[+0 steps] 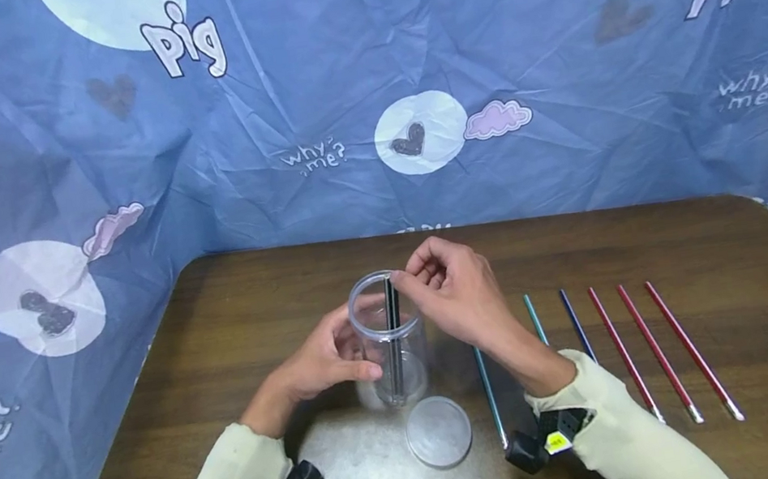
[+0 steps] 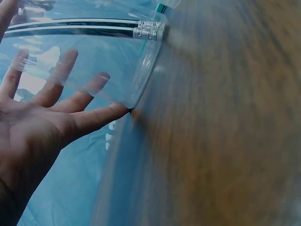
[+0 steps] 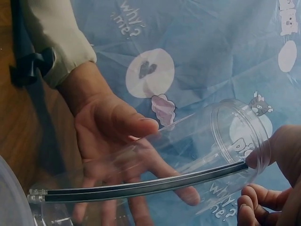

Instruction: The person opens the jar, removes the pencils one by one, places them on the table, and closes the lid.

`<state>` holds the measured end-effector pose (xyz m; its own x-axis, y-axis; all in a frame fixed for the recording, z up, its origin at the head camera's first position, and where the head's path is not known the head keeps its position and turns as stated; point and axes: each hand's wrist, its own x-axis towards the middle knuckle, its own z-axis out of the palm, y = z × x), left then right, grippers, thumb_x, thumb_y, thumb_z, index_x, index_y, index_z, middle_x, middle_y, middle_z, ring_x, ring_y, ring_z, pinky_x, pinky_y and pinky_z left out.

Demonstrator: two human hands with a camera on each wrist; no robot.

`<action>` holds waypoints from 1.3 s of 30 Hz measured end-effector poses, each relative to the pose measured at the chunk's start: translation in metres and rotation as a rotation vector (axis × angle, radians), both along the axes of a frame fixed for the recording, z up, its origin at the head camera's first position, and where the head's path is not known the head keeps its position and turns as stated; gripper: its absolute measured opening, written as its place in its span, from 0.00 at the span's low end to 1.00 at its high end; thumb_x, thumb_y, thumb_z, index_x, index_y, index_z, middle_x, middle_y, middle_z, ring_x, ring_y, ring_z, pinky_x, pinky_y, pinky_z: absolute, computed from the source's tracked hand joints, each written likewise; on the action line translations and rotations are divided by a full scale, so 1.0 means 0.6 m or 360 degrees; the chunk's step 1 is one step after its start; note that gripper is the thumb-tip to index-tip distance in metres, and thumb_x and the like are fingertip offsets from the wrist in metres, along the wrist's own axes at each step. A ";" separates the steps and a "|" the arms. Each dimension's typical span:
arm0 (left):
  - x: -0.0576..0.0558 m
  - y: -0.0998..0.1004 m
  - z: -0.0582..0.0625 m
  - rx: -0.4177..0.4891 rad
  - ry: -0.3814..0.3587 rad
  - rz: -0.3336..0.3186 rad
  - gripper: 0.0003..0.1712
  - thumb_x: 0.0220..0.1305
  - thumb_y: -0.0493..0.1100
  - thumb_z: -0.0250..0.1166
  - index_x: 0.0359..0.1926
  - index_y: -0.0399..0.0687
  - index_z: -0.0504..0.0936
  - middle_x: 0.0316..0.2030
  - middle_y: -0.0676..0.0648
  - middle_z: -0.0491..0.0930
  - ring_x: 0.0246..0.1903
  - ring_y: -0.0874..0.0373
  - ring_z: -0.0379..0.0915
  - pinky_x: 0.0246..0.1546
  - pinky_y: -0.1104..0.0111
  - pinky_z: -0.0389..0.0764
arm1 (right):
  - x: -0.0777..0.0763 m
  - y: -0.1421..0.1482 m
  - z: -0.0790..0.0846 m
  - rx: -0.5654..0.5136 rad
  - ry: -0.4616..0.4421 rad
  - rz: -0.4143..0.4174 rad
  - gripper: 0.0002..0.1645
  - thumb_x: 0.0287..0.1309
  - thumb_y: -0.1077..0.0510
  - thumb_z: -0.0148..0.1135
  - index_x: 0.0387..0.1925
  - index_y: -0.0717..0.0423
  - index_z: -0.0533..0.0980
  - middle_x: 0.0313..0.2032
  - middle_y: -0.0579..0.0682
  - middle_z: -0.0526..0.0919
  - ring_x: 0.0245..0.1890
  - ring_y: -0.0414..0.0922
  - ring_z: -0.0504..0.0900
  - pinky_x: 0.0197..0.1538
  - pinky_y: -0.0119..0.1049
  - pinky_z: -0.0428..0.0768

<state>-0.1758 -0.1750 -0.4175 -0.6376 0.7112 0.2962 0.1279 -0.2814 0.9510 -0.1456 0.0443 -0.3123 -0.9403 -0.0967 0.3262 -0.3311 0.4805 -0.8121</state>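
My left hand (image 1: 323, 360) holds a clear plastic jar (image 1: 412, 343) that stands on the table, its thumb in front and its fingers spread behind the wall. Inside lean two black pencils (image 1: 393, 336), close together. Their silver eraser ends (image 2: 148, 30) point down at the jar's bottom in the left wrist view. At the jar's mouth, my right hand (image 1: 455, 287) has its thumb and a fingertip at the pencils' upper ends and seems to pinch one. The right wrist view shows its other fingers curled outside the rim.
A round clear lid (image 1: 439, 432) lies in front of the jar. To the right are two teal pencils (image 1: 490, 396), a dark blue pencil (image 1: 575, 319) and three red pencils (image 1: 658, 352), partly under the right arm. A blue printed cloth (image 1: 331, 75) hangs behind the table (image 1: 251, 291).
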 end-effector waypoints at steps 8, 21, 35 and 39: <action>0.010 -0.010 -0.002 -0.0027 -0.0002 0.0067 0.44 0.52 0.33 0.76 0.68 0.41 0.66 0.55 0.42 0.82 0.41 0.54 0.81 0.42 0.66 0.84 | 0.008 -0.006 -0.007 -0.0045 -0.0018 0.0065 0.11 0.55 0.52 0.69 0.31 0.54 0.78 0.25 0.45 0.80 0.26 0.43 0.77 0.32 0.33 0.75; 0.005 -0.002 0.000 -0.0034 0.0031 0.0036 0.44 0.52 0.32 0.75 0.68 0.41 0.65 0.56 0.43 0.81 0.41 0.55 0.81 0.42 0.67 0.83 | 0.023 -0.003 -0.013 -0.0175 0.0174 0.0130 0.14 0.52 0.59 0.70 0.42 0.52 0.81 0.39 0.50 0.78 0.39 0.44 0.79 0.40 0.40 0.81; -0.001 0.000 0.002 -0.0089 0.0087 0.0092 0.46 0.52 0.35 0.76 0.68 0.31 0.61 0.56 0.33 0.79 0.35 0.56 0.79 0.38 0.67 0.83 | 0.029 -0.005 -0.021 -0.0175 0.0243 0.0180 0.06 0.58 0.59 0.67 0.35 0.53 0.87 0.46 0.52 0.75 0.47 0.45 0.74 0.44 0.46 0.83; -0.001 -0.001 0.001 -0.0084 0.0087 0.0101 0.47 0.52 0.37 0.77 0.68 0.30 0.61 0.55 0.29 0.77 0.35 0.56 0.80 0.39 0.66 0.83 | 0.029 -0.004 -0.022 -0.0156 0.0247 0.0193 0.06 0.61 0.58 0.66 0.35 0.54 0.87 0.47 0.53 0.75 0.48 0.46 0.74 0.46 0.50 0.81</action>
